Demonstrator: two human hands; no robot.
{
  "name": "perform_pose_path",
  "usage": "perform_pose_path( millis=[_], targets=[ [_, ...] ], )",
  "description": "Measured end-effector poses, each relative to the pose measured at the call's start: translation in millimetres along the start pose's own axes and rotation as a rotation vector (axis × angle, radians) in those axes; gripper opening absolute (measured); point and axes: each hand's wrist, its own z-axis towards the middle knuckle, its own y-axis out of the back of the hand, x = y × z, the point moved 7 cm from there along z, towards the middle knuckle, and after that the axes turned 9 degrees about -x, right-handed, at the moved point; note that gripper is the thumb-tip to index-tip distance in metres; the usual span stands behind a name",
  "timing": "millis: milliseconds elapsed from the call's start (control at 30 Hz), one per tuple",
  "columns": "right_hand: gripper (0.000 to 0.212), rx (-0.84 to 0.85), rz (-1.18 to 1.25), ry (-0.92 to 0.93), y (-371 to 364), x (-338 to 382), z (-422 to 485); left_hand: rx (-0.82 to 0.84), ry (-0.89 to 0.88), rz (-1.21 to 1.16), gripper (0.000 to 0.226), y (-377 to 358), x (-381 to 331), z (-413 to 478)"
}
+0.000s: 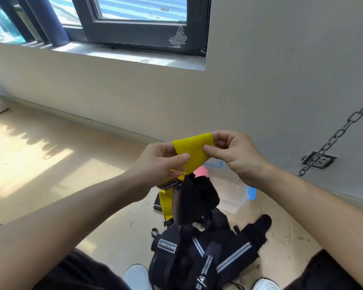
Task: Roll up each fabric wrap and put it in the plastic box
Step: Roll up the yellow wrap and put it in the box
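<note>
Wrap end held taut above the box

The yellow fabric wrap (194,151) is up in the air between both hands. The left grip (161,162) and right grip (233,153) each pinch an edge of it between thumb and fingers, probably to keep the end flat for a tight first turn. Its tail hangs down past a dark, blurred piece. The plastic box (237,197) sits on the floor just beyond, something pink (201,171) in it, close enough for an easy drop. Black strapped gear (197,248) lies on the sunlit wooden floor (50,153). A window (134,21) and a chain (333,137) mark the pale walls.
</note>
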Motion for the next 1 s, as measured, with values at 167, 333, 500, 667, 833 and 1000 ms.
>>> perform_pose_path(
  millis=[167, 333, 500, 667, 833, 1000],
  targets=[
    [0.014, -0.175, -0.063, 0.0, 13, -6, 1, -0.16, -0.011, -0.092, 0.028, 18, -3, 7],
    [0.017, -0.246, -0.209, -0.018, 9, -24, -13, -0.242, 0.06, -0.3, 0.021, 26, -9, 9],
    [0.021, -0.09, -0.298, 0.006, -20, -27, -20, -0.215, 0.109, -0.423, 0.017, 23, -8, 7],
    [0.048, -0.126, -0.315, -0.028, -20, -27, -21, -0.242, 0.145, -0.551, 0.017, 26, -9, 6],
    [0.068, -0.152, -0.388, -0.039, -29, -31, -24, -0.208, 0.167, -0.626, 0.023, 19, -11, 7],
    [0.027, -0.19, -0.439, 0.024, -20, -30, -12, -0.255, 0.123, -0.544, 0.013, 21, -11, 7]
  ],
)
